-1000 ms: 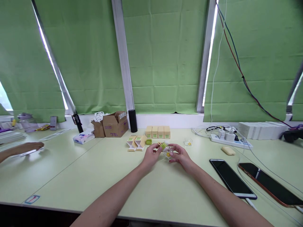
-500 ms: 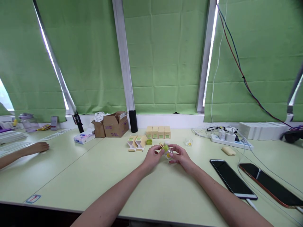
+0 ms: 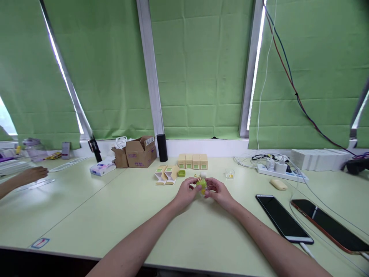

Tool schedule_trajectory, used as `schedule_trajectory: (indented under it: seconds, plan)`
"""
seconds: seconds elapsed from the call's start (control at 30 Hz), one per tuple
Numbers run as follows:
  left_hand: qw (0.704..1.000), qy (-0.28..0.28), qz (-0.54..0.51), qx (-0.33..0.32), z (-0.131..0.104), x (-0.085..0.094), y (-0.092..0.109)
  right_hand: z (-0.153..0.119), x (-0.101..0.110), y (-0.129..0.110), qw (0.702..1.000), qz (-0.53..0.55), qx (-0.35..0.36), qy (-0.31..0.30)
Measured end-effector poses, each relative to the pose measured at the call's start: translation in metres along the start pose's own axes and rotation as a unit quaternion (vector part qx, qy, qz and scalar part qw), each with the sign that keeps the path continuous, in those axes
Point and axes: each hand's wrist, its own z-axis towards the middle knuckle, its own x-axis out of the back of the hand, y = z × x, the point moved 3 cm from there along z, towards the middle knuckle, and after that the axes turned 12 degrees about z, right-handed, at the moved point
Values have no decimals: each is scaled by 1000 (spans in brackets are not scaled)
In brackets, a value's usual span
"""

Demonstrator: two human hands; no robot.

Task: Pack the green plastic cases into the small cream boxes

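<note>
Both hands meet over the table around a small clear container with a green top (image 3: 202, 184); something yellow shows in it and a pale cord loop rises from the top. My left hand (image 3: 185, 191) is closed on the green part with thumb and fingers. From the other side, my right hand (image 3: 219, 193) pinches the clear lower part. Just behind them sits a small white cylinder (image 3: 203, 175). To the left of it lies a small green piece (image 3: 181, 173), and off to the right a clear cup-like piece (image 3: 230, 174) with yellow in it.
Behind the hands stand several small beige boxes (image 3: 192, 162), with open beige cartons (image 3: 166, 175) to their left. Cardboard boxes (image 3: 140, 154) and a tissue pack (image 3: 102, 167) lie further left. At right are phones (image 3: 284, 217), cables and a power strip (image 3: 282, 172). Another person's hand (image 3: 33, 175) is far left.
The container has turned more upright between my hands, and my right fingers have shifted slightly on it. The other person's hand at far left has moved left and back.
</note>
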Motion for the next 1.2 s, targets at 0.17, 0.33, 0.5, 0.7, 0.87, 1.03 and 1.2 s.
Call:
schedule_trajectory:
  seconds: [0.17, 0.33, 0.5, 0.7, 0.87, 1.03, 1.2]
  plan:
    - [1000, 3, 5, 17, 0, 1, -1, 1, 0, 2, 1000, -25, 5, 1]
    - [999, 14, 0, 42, 0, 1, 0, 1, -1, 2, 1000, -8, -1, 4]
    - [999, 15, -9, 47, 0, 0, 2, -2, -3, 0, 1000, 8, -1, 14]
    - [1000, -1, -14, 27, -4, 3, 10, -5, -8, -9, 999, 34, 5, 22]
    - [1000, -8, -14, 17, -7, 2, 13, -7, -11, -15, 999, 30, 19, 18]
    - [1000, -5, -2, 13, -7, 1, 15, -7, -11, -13, 1000, 17, 22, 6]
    - [1000, 7, 11, 17, -8, 2, 16, -6, -12, -14, 1000, 15, 26, 4]
